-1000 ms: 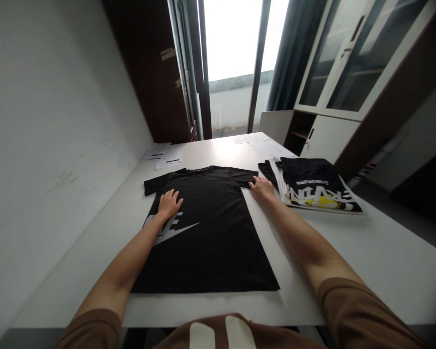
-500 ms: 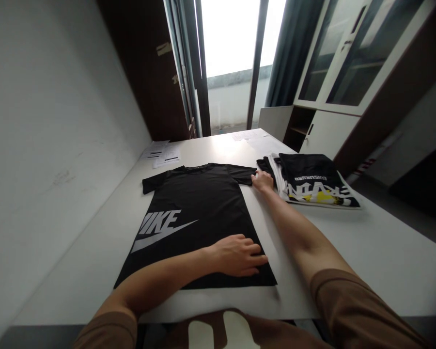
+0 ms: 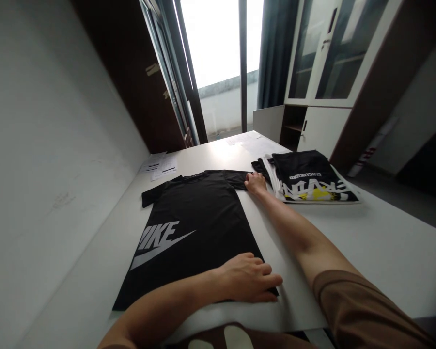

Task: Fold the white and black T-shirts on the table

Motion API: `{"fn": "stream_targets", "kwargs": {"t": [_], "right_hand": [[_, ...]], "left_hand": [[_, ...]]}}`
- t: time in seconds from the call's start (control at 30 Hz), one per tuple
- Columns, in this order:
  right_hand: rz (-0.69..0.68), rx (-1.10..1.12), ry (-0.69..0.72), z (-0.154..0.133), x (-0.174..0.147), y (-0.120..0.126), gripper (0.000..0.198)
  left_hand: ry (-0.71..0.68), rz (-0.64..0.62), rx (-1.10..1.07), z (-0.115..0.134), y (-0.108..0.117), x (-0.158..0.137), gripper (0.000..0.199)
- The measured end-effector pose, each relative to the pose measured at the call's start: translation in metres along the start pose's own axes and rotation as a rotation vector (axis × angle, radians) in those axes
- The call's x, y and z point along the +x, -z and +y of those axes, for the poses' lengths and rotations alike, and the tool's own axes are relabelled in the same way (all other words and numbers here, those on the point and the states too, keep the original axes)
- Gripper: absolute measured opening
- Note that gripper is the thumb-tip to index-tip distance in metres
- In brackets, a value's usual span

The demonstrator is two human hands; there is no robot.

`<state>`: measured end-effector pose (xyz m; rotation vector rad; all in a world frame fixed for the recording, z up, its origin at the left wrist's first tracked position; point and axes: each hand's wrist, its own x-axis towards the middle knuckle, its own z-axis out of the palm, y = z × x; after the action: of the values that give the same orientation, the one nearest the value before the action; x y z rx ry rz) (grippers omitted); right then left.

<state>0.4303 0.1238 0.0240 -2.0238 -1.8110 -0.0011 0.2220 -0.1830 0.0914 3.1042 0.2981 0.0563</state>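
A black T-shirt (image 3: pixel 199 208) with a large grey print lies flat on the white table, its collar at the far side and its hem toward me. My left hand (image 3: pixel 252 278) reaches across the shirt to its near right corner. Those fingers are slightly bent and apart, with the fingertips just past the side edge. At the far right, my right hand (image 3: pixel 256 183) has its fingers closed on the end of the shirt's sleeve (image 3: pixel 237 179). The fingertips there are partly hidden.
Beside my right hand lies a stack of folded shirts (image 3: pixel 305 177), black on top with white and yellow print. Paper sheets (image 3: pixel 163 166) lie at the table's far left, with more papers (image 3: pixel 252 142) at the far end. A wall (image 3: pixel 58 194) borders the left side.
My left hand has slid right and toward me, from on top of the shirt to its near corner. My right hand stays at the sleeve. The camera view has shifted slightly.
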Motion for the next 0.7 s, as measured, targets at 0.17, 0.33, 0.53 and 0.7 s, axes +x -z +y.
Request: {"fn": "stream_targets", "kwargs": {"t": [0.17, 0.33, 0.53, 0.7], "right_hand": [[-0.084, 0.074, 0.091, 0.001, -0.003, 0.006, 0.027], [-0.013, 0.137, 0.032, 0.000, -0.008, 0.006, 0.037], [-0.050, 0.070, -0.012, 0.002, -0.008, -0.002, 0.056], [-0.096, 0.070, 0.089, 0.004, -0.006, -0.004, 0.045]], "left_hand": [[-0.045, 0.061, -0.026, 0.007, -0.007, 0.001, 0.046], [-0.028, 0.065, 0.021, 0.012, -0.012, 0.004, 0.033], [-0.036, 0.035, 0.025, 0.015, -0.014, 0.004, 0.014], [-0.017, 0.048, 0.012, 0.012, -0.010, 0.000, 0.016]]}}
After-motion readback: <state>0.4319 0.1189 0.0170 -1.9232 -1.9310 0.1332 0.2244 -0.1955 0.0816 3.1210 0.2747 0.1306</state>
